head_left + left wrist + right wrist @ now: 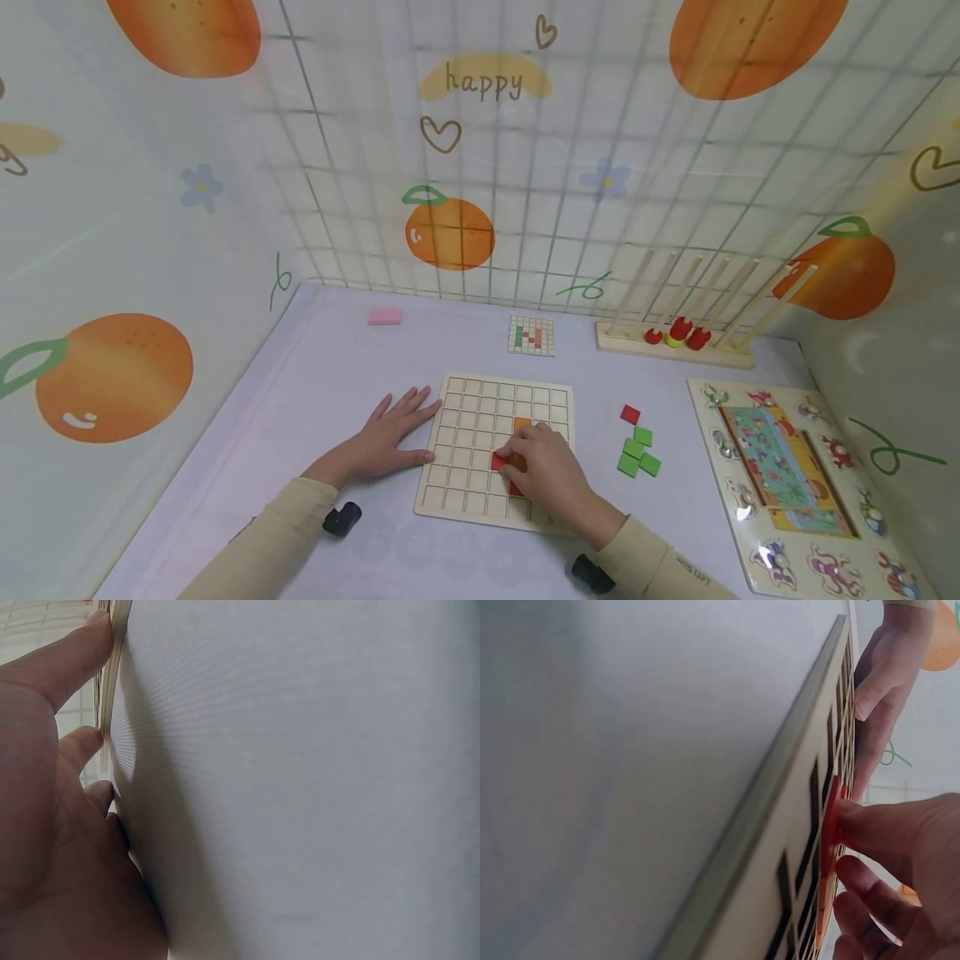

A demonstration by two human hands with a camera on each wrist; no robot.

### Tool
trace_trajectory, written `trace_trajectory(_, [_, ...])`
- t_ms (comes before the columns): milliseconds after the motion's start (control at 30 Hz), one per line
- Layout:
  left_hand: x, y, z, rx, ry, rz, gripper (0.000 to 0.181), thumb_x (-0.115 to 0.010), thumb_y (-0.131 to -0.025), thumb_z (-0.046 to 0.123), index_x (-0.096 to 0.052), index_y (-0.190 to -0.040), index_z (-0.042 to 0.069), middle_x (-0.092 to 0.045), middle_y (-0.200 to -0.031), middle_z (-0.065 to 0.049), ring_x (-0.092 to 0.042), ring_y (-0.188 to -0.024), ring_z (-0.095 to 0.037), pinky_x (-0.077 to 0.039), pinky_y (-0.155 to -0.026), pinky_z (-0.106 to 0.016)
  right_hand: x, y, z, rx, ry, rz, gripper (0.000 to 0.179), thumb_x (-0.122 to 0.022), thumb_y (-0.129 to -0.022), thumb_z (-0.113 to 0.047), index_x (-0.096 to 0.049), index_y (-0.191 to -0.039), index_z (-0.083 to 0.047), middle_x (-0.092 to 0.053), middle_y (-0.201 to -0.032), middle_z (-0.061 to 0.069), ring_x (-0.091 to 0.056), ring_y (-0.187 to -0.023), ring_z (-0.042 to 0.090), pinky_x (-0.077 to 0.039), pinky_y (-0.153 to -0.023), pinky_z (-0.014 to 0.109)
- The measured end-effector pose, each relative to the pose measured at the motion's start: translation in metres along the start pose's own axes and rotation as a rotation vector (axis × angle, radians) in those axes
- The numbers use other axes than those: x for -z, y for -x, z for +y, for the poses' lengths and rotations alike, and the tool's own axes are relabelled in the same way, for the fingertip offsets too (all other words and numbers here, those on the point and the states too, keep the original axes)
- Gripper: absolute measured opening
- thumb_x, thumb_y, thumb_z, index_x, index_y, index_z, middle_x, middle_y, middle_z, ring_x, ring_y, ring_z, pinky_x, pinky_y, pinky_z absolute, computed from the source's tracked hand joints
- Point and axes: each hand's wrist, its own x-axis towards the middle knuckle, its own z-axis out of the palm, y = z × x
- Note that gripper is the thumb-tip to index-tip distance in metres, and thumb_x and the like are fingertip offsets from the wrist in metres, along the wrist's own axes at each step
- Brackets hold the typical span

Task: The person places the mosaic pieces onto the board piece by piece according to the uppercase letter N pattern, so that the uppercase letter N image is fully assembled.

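In the head view a wooden grid board [465,479] lies on the table. My left hand [382,437] rests flat with spread fingers at its left side; the thumb and fingertips touch the edge, as the left wrist view also shows. Over the board's right half my right hand [551,475] has curled fingers and pinches a red square tile [497,462] low at the grid. Another red tile [517,490] shows partly below that hand, and an orange tile [522,425] above it. The right wrist view shows the thumb [866,821] against red; the hand hides part of the grid.
Right of the board lie a loose red tile [630,414] and several green tiles [632,448]. Behind are a small pattern card [531,336], a pink block [385,317] and a pegged wooden stand [675,353] with beads. An animal puzzle board [738,533] lies far right.
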Motion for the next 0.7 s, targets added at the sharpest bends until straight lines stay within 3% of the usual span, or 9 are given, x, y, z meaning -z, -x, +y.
trace_trajectory(467, [0.0004, 0.0004, 0.0008, -0.001, 0.007, 0.004, 0.086, -0.064, -0.093, 0.059, -0.029, -0.162, 0.023, -0.010, -0.171, -0.005, -0.002, -0.157, -0.029, 0.006, -0.124, -0.055, -0.0004, 0.0009, 0.0003, -0.002, -0.003, 0.024, 0.018, -0.086, -0.082, -0.025, -0.081, -0.099, -0.020, -0.062, -0.092, -0.009, -0.045, -0.081, 0.010, -0.040, -0.068, 0.026])
trace_trajectory(700, [0.0009, 0.0009, 0.0016, 0.000, 0.006, 0.007, 0.085, -0.065, -0.093, 0.058, -0.029, -0.162, 0.023, -0.011, -0.171, -0.006, -0.003, -0.157, -0.029, 0.006, -0.124, -0.056, 0.0044, 0.0039, 0.0015, -0.026, -0.030, 0.054, 0.018, -0.085, -0.083, -0.023, -0.080, -0.100, -0.021, -0.066, -0.095, -0.009, -0.053, -0.089, 0.011, -0.049, -0.075, 0.031])
